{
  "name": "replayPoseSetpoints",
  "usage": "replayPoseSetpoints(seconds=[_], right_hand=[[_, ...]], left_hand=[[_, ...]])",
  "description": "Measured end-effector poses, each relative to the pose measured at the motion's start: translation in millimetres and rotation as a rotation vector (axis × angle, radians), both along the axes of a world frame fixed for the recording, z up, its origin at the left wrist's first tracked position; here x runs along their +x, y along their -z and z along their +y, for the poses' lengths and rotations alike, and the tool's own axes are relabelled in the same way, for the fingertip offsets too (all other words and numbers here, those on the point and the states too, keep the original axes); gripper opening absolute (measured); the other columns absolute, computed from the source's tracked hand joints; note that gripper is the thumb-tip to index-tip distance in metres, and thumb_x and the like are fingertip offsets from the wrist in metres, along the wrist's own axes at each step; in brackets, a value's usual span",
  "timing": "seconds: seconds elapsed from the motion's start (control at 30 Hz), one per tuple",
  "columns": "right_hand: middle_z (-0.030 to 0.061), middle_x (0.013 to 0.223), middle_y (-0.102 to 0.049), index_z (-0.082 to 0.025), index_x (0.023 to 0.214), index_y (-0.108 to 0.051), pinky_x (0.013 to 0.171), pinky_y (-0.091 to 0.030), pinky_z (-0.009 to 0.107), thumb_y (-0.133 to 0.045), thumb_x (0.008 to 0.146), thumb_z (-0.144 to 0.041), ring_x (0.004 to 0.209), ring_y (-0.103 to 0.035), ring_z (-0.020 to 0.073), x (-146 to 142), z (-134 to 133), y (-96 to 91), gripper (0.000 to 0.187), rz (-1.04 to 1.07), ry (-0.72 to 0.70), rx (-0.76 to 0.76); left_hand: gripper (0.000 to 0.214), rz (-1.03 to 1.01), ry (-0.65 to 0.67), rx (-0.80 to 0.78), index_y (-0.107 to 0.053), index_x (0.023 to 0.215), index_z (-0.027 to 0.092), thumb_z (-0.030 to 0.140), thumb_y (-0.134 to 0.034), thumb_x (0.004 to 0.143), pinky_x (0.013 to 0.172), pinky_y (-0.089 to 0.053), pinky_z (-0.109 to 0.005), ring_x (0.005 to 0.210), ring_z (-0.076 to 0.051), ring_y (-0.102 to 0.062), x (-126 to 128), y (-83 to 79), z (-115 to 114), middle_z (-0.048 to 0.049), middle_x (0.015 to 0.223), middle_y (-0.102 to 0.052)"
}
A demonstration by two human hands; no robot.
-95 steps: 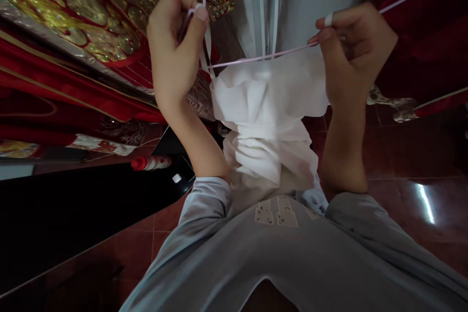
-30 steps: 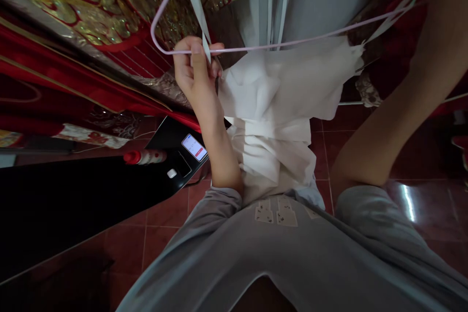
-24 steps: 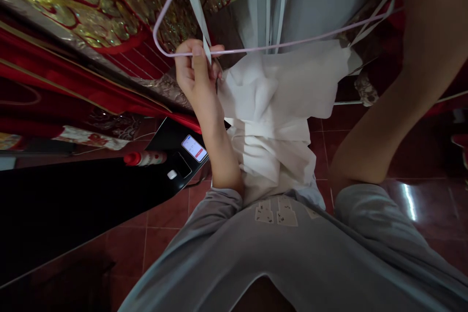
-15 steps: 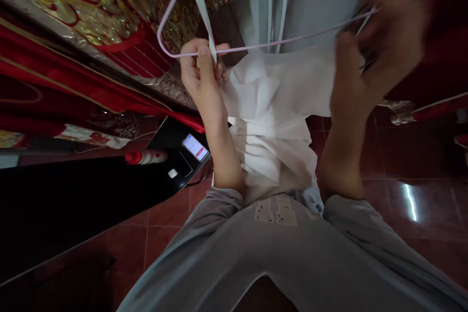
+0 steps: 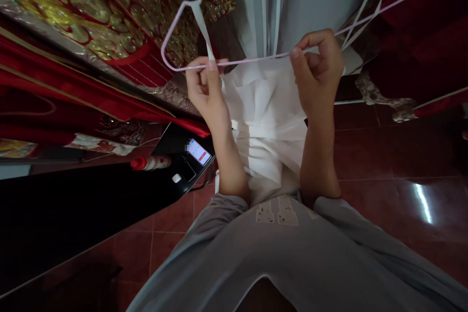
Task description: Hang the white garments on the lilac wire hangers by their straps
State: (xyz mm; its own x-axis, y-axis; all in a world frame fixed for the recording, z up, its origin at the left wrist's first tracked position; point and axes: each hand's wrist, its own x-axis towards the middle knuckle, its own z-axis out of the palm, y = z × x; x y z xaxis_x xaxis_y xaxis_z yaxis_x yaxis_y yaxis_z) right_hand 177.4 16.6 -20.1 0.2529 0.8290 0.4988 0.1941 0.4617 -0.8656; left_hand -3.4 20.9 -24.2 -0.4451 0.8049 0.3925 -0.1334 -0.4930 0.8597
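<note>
A thin pale-pink hanger [image 5: 256,59] runs across in front of me, its hook end rising at the upper left. My left hand [image 5: 208,83] pinches the hanger's bar together with a white strap [image 5: 204,31] looped over the hanger's shoulder. On the same bar, farther right, my right hand [image 5: 320,70] is closed with thumb and fingertips. Below the bar hangs a white garment [image 5: 265,107], gathered at its middle, between my forearms. More white straps [image 5: 369,2] cross the hanger beyond my right hand.
Red and gold sequined garments [image 5: 120,14] hang at the left, dark red cloth [image 5: 417,44] at the right. On a black table [image 5: 91,204] lie a lit phone [image 5: 199,151], a red-capped bottle [image 5: 150,162] and a small white case [image 5: 177,178]. The floor [image 5: 383,156] is red tile.
My right hand has moved left and down from the straps to the hanger's bar and closed on it. My left hand keeps its pinch, slightly lower in view.
</note>
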Motion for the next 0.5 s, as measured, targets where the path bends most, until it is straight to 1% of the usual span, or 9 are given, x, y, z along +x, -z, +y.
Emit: replayPoseSetpoints(seconds=[0.07, 0.13, 0.17, 0.23, 0.3, 0.4, 0.5], right_hand=[[-0.0013, 0.063, -0.037, -0.033, 0.086, -0.057, 0.053, -0.021, 0.032, -0.067, 0.086, -0.071, 0.052, -0.027, 0.0121, -3, -2, 0.0, 0.040, -0.007, 0.009, -0.003], [-0.0020, 0.059, -0.031, -0.032, 0.085, -0.058, 0.054, -0.020, 0.032, -0.067, 0.087, -0.071, 0.052, -0.026, 0.0121, -6, -4, 0.5, 0.040, -0.009, 0.019, 0.005], [-0.0023, 0.059, -0.029, -0.032, 0.085, -0.059, 0.054, -0.020, 0.032, -0.067, 0.087, -0.070, 0.052, -0.025, 0.0119, -6, -5, 0.8, 0.040, -0.006, 0.024, 0.010], [-0.0032, 0.059, -0.029, -0.030, 0.085, -0.060, 0.055, -0.020, 0.031, -0.068, 0.087, -0.070, 0.052, -0.022, 0.0108, -6, -6, 0.8, 0.041, 0.002, 0.022, 0.017], [-0.0040, 0.059, -0.030, -0.029, 0.086, -0.060, 0.055, -0.020, 0.031, -0.070, 0.087, -0.070, 0.052, -0.021, 0.0097, -5, -6, 0.4, 0.042, 0.004, 0.015, 0.020], [-0.0042, 0.058, -0.031, -0.029, 0.085, -0.059, 0.054, -0.018, 0.031, -0.070, 0.088, -0.068, 0.052, -0.022, 0.0094, -4, -6, -0.6, 0.041, 0.013, 0.019, 0.030], [-0.0036, 0.059, -0.032, -0.029, 0.085, -0.060, 0.055, -0.018, 0.031, -0.070, 0.089, -0.065, 0.052, -0.023, 0.0101, -3, -6, -0.8, 0.037, 0.013, 0.017, 0.042]], left_hand=[[0.020, 0.083, -0.003, 0.005, -0.059, 0.094, 0.021, 0.029, -0.073, 0.105, 0.088, -0.046, -0.034, 0.097, -0.021, -0.064, -6, 9.4, 2, -0.0024, 0.093, -0.069], [0.027, 0.165, 0.025, 0.031, -0.063, 0.093, 0.021, 0.040, -0.083, 0.097, 0.086, -0.046, -0.034, 0.094, -0.021, -0.063, -12, 15.9, 4, -0.0030, 0.093, -0.067], [0.031, 0.197, 0.038, 0.039, -0.066, 0.094, 0.023, 0.048, -0.085, 0.094, 0.084, -0.047, -0.035, 0.091, -0.022, -0.062, -15, 17.4, 4, -0.0030, 0.091, -0.066], [0.038, 0.251, 0.054, 0.035, -0.069, 0.094, 0.026, 0.061, -0.083, 0.090, 0.079, -0.048, -0.035, 0.087, -0.024, -0.061, -18, 16.3, 2, -0.0031, 0.087, -0.063], [0.042, 0.318, 0.073, 0.022, -0.071, 0.093, 0.026, 0.067, -0.077, 0.091, 0.076, -0.048, -0.036, 0.088, -0.025, -0.062, -18, 11.0, -2, -0.0035, 0.085, -0.063], [0.043, 0.437, 0.111, 0.031, -0.075, 0.094, 0.023, 0.066, -0.070, 0.097, 0.077, -0.046, -0.036, 0.083, -0.023, -0.061, -16, 0.2, -12, -0.0042, 0.086, -0.066], [0.046, 0.474, 0.194, 0.007, -0.079, 0.096, 0.021, 0.062, -0.060, 0.105, 0.067, -0.042, -0.035, 0.064, -0.019, -0.053, -16, -11.2, -22, -0.0038, 0.076, -0.063]])
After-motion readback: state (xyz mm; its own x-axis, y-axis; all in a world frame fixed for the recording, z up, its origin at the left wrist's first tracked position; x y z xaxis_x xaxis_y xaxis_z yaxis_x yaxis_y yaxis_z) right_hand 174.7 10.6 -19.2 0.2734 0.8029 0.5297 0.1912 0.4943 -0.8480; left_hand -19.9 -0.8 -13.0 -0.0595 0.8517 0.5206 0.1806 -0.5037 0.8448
